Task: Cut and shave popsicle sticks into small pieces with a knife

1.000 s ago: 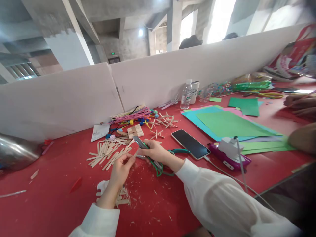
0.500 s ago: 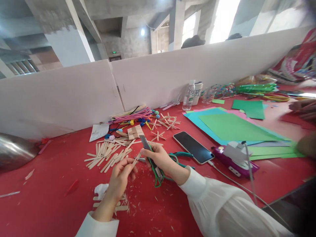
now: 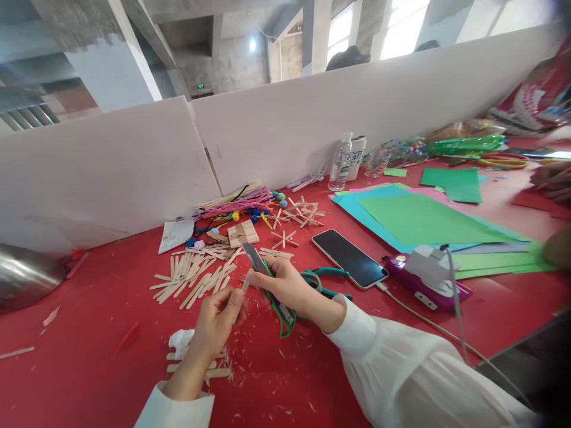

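Observation:
My left hand (image 3: 218, 318) pinches a short wooden craft stick (image 3: 244, 285) above the red table (image 3: 89, 333). Just to its right, my right hand (image 3: 285, 284) is closed round a grey utility knife (image 3: 256, 260), whose blade end points up and away and sits against the stick's tip. A green cord loop (image 3: 281, 315) hangs from the knife under my right wrist. Wood shavings (image 3: 263, 333) lie scattered below both hands. A few cut sticks and a white scrap (image 3: 181, 343) lie under my left forearm.
A pile of craft sticks (image 3: 191, 276) lies beyond my left hand, with pipe cleaners (image 3: 236, 205) and stick stars (image 3: 298, 217) behind. A phone (image 3: 348, 257), green scissors (image 3: 328, 276), purple glue gun stand (image 3: 428, 279), coloured paper (image 3: 414, 220) and a bottle (image 3: 339, 169) are right. White partition (image 3: 134, 166) behind. Another person's hand (image 3: 553, 175) far right.
Both hands have stayed together near the table's middle; the knife has tilted slightly and the stick tip sits closer against the blade. The view has shifted a little.

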